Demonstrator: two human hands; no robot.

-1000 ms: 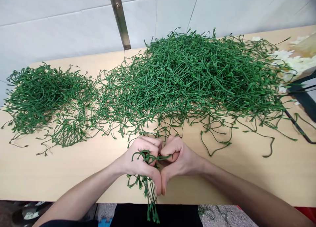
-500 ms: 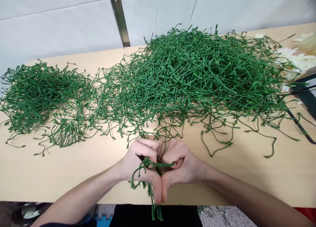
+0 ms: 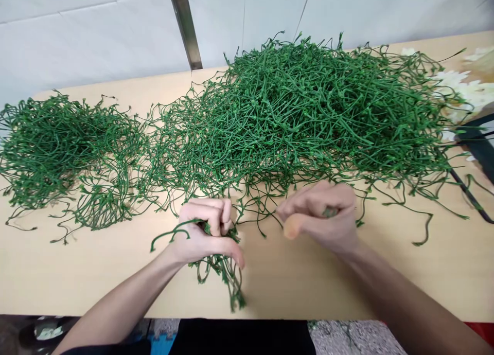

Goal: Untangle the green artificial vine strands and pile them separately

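My left hand [image 3: 206, 231] is closed around a bunch of green artificial stems [image 3: 227, 283]. Their ends hang below the fist, and a few curl out over the thumb side. To the right, my right hand [image 3: 322, 213] is closed above the table, slightly blurred. A bit of green shows inside its curled fingers, but I cannot make out what it is. Just beyond both hands lies a large tangled pile of green stems [image 3: 309, 108], with loose strands along its near edge.
A smaller heap of stems [image 3: 54, 144] lies at the left of the wooden table [image 3: 285, 288]. White artificial flowers [image 3: 473, 92] and a black frame [image 3: 476, 144] are at the right edge. A metal bracket [image 3: 187, 31] runs down the tiled wall behind.
My hands were together over the bunch and have come apart. The right one has moved right and farther from me; the left one has shifted left with the bunch.
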